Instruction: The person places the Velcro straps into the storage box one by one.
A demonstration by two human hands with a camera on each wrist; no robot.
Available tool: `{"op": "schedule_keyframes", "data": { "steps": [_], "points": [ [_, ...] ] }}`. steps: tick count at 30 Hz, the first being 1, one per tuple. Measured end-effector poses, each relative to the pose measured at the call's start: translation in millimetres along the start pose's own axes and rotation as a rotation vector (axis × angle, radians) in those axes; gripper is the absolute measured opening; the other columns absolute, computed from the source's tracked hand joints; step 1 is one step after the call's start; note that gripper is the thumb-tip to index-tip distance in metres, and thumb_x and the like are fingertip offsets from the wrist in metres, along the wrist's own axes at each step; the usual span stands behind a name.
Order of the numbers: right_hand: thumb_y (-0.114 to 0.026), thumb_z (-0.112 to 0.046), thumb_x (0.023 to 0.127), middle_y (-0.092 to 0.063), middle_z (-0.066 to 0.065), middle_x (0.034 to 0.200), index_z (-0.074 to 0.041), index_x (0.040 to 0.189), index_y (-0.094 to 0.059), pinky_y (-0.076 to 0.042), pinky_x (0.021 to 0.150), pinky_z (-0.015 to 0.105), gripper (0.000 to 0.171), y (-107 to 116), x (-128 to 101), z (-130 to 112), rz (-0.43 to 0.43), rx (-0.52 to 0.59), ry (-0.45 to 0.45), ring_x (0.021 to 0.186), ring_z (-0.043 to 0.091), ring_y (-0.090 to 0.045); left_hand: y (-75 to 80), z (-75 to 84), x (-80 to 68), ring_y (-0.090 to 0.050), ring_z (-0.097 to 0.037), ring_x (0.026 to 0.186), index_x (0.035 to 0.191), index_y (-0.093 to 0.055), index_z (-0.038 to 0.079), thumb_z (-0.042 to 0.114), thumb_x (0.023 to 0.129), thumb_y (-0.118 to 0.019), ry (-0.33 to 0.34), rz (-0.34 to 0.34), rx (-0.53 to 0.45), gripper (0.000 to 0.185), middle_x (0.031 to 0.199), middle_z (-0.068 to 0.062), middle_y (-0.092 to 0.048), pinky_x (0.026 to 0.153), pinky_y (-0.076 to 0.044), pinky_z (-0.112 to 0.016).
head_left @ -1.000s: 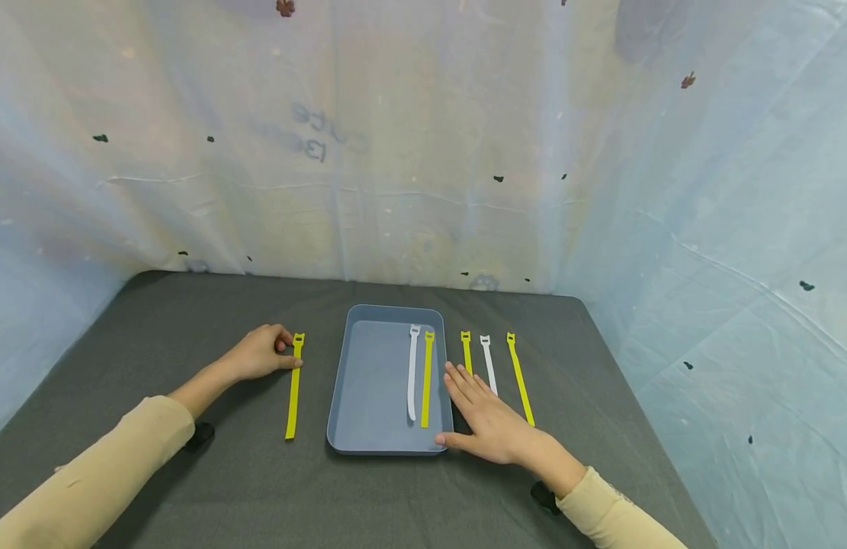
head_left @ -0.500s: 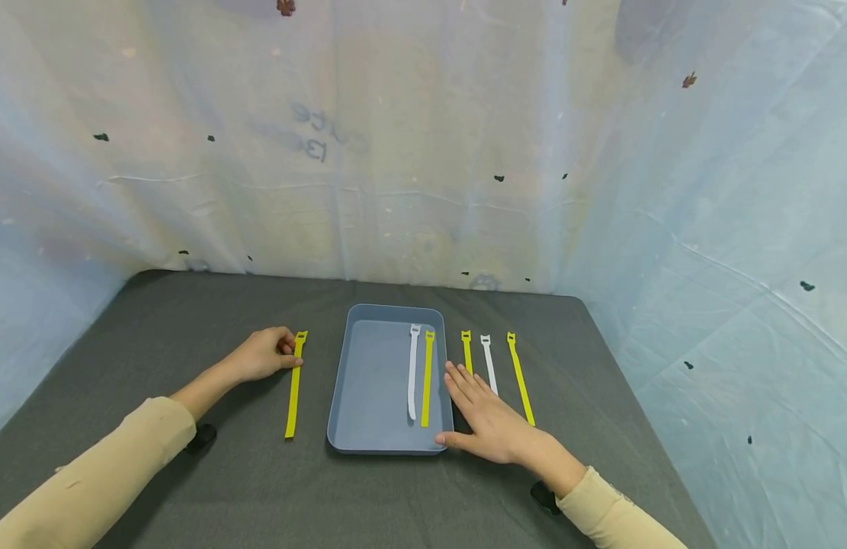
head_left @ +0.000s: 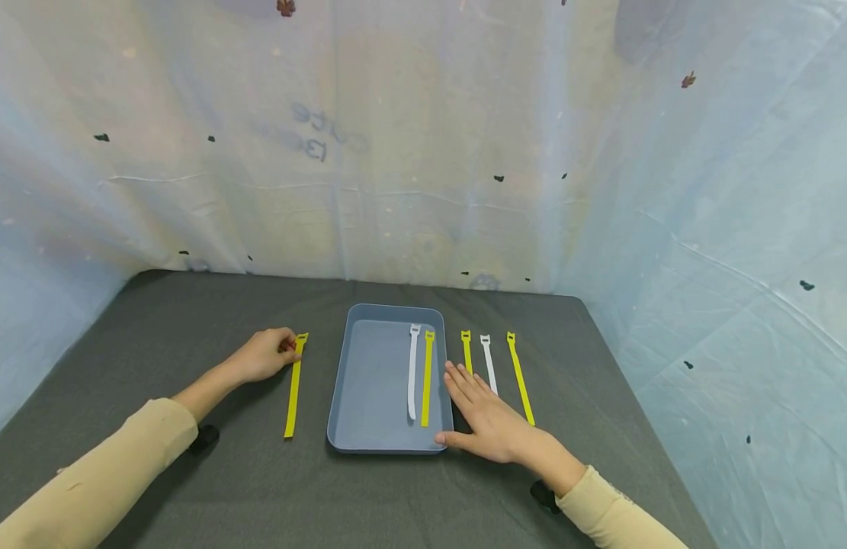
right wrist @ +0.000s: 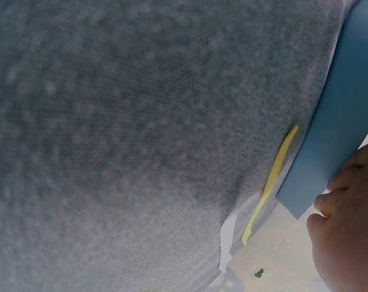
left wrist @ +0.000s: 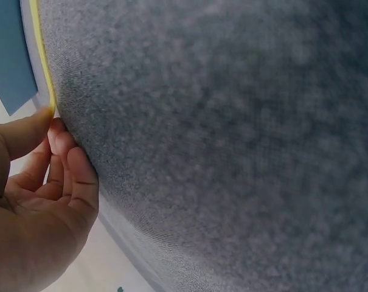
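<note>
My left hand (head_left: 264,354) pinches the slotted upper end of a yellow hook-and-loop cable tie (head_left: 294,396) left of the tray, thumb against fingertips. In the left wrist view that yellow tie (left wrist: 44,58) runs up from the thumb. A blue-grey tray (head_left: 368,450) stands in the middle, with a white cable tie (head_left: 412,374) and another yellow one (head_left: 426,381) lying side by side in its right part. On the tray's right rim rests my right hand (head_left: 495,427), fingers straight.
Right of the tray lie a yellow tie (head_left: 467,352), a white tie (head_left: 489,364) and an outer yellow tie (head_left: 522,381). My right hand partly covers the nearer two. A dark grey cloth (head_left: 258,488) covers the table; a pale curtain (head_left: 396,152) hangs behind.
The pinched yellow tie's slotted end has shifted slightly right along with my left fingertips. My right hand, the tray and the other ties look unmoved.
</note>
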State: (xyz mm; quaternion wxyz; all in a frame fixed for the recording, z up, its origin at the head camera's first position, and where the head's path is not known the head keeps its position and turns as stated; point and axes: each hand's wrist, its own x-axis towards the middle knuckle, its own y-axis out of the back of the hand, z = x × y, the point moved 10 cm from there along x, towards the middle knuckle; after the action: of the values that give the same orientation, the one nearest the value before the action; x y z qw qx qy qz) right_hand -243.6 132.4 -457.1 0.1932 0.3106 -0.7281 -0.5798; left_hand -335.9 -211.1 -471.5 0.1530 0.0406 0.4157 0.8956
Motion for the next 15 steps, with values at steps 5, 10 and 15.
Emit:
{"op": "schedule_keyframes", "data": {
  "steps": [5,10,15],
  "points": [
    [-0.049,-0.071,0.1,-0.007,0.015,0.174,0.0,0.165,-0.017,-0.013,0.128,0.052,0.102,-0.4,0.3,0.5,0.004,0.002,0.003,0.16,0.033,-0.009,1.2,-1.5,0.6,-0.062,-0.022,0.085,0.11,-0.065,-0.005,0.01,0.104,-0.063,0.005,0.019,0.014,0.016,0.101,-0.015,-0.069,0.07,-0.05,-0.036],
    [-0.05,-0.07,0.1,-0.006,0.015,0.174,0.001,0.165,-0.017,-0.014,0.128,0.052,0.102,-0.1,0.2,0.1,0.004,0.002,0.005,0.16,0.033,-0.009,3.0,0.3,-0.3,-0.06,-0.022,0.084,0.115,-0.064,-0.006,0.01,0.105,-0.06,-0.002,0.029,-0.002,0.019,0.102,-0.016,-0.068,0.07,-0.049,-0.036],
    [-0.05,-0.071,0.1,-0.005,0.013,0.175,0.0,0.165,-0.017,-0.013,0.129,0.051,0.102,-0.3,-0.1,0.2,0.0,0.0,0.001,0.16,0.033,-0.008,7.2,1.9,0.1,-0.06,-0.021,0.081,0.113,-0.064,-0.006,0.009,0.106,-0.058,-0.015,0.049,-0.052,0.018,0.099,-0.015,-0.068,0.067,-0.05,-0.035]
  ]
}}
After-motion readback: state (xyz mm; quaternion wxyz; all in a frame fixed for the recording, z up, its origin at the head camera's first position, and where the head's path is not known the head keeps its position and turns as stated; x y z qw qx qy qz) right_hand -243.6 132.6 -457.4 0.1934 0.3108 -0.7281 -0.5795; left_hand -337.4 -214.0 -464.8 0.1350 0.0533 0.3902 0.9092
